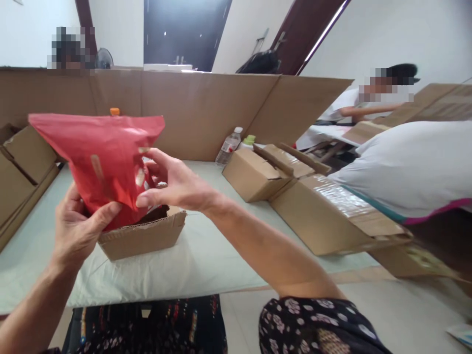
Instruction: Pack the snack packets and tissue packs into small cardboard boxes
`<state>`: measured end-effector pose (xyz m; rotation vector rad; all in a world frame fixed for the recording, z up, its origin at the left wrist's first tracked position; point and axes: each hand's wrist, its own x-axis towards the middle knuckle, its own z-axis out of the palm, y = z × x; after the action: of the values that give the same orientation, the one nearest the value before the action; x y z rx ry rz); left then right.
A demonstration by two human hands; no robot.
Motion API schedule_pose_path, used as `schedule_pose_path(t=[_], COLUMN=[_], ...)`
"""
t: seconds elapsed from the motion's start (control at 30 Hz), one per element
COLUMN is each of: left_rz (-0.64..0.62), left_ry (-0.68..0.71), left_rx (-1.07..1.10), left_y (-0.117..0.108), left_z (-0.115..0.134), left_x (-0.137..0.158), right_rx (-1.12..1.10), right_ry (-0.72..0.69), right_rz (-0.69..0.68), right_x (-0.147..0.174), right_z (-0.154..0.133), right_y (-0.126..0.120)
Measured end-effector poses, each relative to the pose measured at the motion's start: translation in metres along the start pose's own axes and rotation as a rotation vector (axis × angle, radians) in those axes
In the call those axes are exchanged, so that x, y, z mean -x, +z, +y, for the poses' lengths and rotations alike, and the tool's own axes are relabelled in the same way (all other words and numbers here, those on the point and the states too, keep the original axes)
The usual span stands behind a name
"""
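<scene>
- At the far left, cardboard boxes are seen at the table's edge.
- The left hand is clamped on the lower left of a red bag, with the thumb pressed across its front.
- The red bag is held upright over a small cardboard box – whether its bottom reaches inside cannot be told. Behind its top edge, an orange cap is partly shown.
- By the right hand the bag's right side is touched, the thumb set below the fingers; how firmly it is gripped cannot be told.
- Across the back, a long cardboard panel is stood upright on the pale green tablecloth.
- Near the panel, a clear bottle is placed – just beside a green-capped container.
- Farther right, taped cardboard boxes are lined up, and beside them a person in a white shirt is seen.
</scene>
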<state>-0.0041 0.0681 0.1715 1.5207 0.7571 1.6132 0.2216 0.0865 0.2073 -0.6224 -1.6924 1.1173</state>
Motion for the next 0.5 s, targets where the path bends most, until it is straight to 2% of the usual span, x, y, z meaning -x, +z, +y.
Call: schedule_pose_path(t=[0.13,0.33,0.5], left_rz=[-0.022,-0.03,-0.084], left_ry=[-0.005,-0.027,0.017], left_rx=[-0.072,-0.146,-0.196], left_y=[0.001,0.002,0.006], left_z=[-0.001,-0.003,-0.014], left_x=[0.002,0.004,0.004], right_rx=[-0.063,-0.026,0.071], right_ry=[-0.027,0.037,0.042], right_rz=[0.125,0.086,0.286], right_x=[0.004,0.018,0.02], right_z=[0.003,0.003,0.021], right_y=[0.013,0.019,0.022])
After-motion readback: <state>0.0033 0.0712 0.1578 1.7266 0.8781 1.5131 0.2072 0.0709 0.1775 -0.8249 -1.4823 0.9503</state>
